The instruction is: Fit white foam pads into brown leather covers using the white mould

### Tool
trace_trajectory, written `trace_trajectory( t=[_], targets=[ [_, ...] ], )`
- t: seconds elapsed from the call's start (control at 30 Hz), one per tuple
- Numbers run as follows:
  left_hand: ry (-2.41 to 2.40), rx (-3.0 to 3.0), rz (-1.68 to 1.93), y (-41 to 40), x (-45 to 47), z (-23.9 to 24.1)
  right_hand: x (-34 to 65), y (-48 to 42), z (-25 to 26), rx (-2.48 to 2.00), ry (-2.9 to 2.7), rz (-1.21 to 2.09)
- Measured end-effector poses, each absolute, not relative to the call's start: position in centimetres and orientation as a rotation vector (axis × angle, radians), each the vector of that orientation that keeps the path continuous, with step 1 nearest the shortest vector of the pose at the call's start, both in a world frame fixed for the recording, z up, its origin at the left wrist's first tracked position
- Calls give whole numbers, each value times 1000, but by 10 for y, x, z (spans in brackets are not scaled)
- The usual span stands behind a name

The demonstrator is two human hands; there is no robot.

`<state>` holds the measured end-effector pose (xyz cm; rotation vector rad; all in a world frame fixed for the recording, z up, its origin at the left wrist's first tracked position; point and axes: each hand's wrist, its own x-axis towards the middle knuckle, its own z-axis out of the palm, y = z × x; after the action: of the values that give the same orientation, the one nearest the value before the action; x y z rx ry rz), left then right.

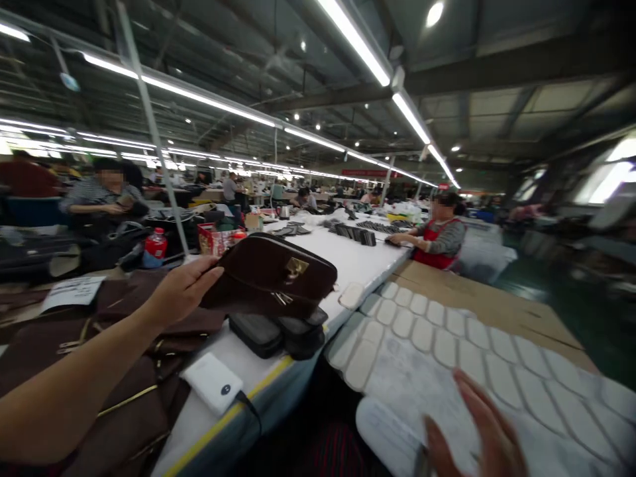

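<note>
My left hand grips the left end of a dark brown handbag, thumb on its near side. The bag is held up above the white table, tilted, its gold clasp and a small metal letter ornament facing me. Below it lie dark padded pieces. At the lower right, my right hand is blurred, with thumb and fingers apart over a whitish sheet. Beside its thumb is a small dark item I cannot make out. A rounded white piece lies just left of that hand.
Rows of whitish oval pieces cover the right-hand board. A white power bank with a cable sits on the table edge. Brown bags pile up at left, near a red bottle. A co-worker in a red apron works farther along.
</note>
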<state>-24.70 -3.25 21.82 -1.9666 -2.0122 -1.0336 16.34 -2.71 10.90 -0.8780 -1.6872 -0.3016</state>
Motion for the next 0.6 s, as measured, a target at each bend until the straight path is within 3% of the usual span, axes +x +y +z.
trace_trajectory(
  t=[0.13,0.33,0.4,0.53,0.6],
  targets=[
    [-1835,-2496,-1027,-19,-169,203,136,-27,128,-838,-1872,-391],
    [-1794,-3045,-1058,22,-106,181,155,-36,118,-1064,-1733,-419],
    [-1758,-3152,-1028,34,-92,181,168,-47,113,-1021,-1727,-170],
    [-1429,-3388,-795,36,-56,186,179,-59,99,-909,-1691,717],
    [-1143,-3546,-569,31,-33,187,176,-56,86,-898,-1564,890]
  ],
)
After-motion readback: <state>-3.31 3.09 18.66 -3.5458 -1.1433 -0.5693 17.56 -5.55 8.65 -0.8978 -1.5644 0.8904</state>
